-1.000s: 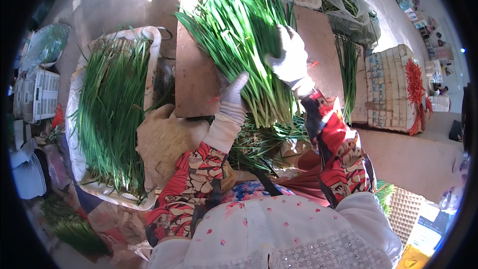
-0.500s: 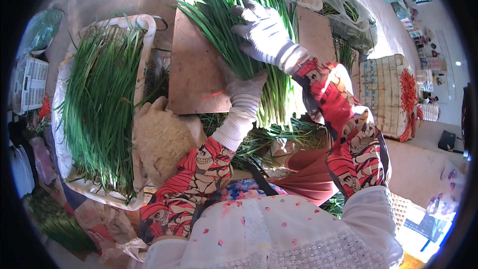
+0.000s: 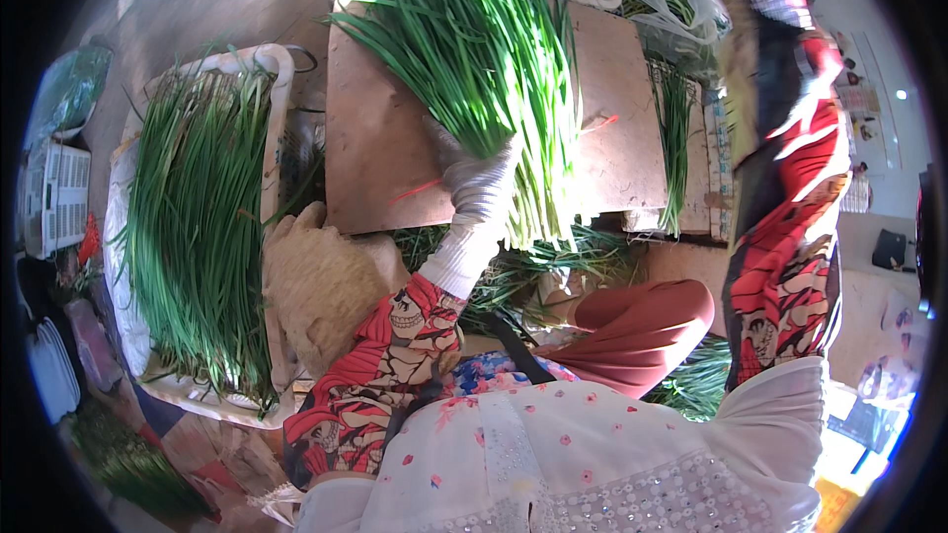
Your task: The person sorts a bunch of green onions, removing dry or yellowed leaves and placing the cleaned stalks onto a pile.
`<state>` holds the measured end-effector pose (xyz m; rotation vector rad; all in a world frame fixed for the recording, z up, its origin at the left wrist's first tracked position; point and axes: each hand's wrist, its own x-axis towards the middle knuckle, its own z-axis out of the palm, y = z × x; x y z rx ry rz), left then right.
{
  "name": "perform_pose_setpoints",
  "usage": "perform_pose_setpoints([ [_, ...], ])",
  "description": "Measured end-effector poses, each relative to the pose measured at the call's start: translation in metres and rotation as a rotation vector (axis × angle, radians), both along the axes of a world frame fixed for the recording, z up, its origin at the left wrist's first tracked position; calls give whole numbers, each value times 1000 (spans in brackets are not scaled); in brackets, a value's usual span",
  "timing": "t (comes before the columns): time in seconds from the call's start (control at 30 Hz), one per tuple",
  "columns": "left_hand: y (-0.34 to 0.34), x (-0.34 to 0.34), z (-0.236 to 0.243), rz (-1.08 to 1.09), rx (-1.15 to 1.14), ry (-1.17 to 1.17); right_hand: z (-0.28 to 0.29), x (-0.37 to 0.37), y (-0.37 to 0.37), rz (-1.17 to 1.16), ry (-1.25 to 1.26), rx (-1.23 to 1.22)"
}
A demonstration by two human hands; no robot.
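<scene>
The right hand has lifted off the chives (image 3: 494, 69), its fingers out of sight. The left hand (image 3: 479, 178) still grips them on the board (image 3: 380, 158), bare wood either side.

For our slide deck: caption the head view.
Gloved left hand grips a chive bunch on a board.

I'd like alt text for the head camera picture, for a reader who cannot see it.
Seen from above, a person's white-gloved left hand grips a bundle of long green chives lying on a brown board. The right arm, in a red patterned sleeve, is raised at the right, its hand out of view. A white crate of more chives sits to the left.
</scene>
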<state>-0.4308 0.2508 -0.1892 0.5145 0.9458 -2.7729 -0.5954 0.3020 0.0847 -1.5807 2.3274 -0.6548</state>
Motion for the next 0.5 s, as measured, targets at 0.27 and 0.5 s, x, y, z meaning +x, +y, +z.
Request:
perform_pose_setpoints([
  [0.27,-12,2,-18,-36,-46,48,23,-31,45,-502,575,-463],
  [0.5,8,24,8,-168,-1999,-834,-117,51,0,-98,543,77],
])
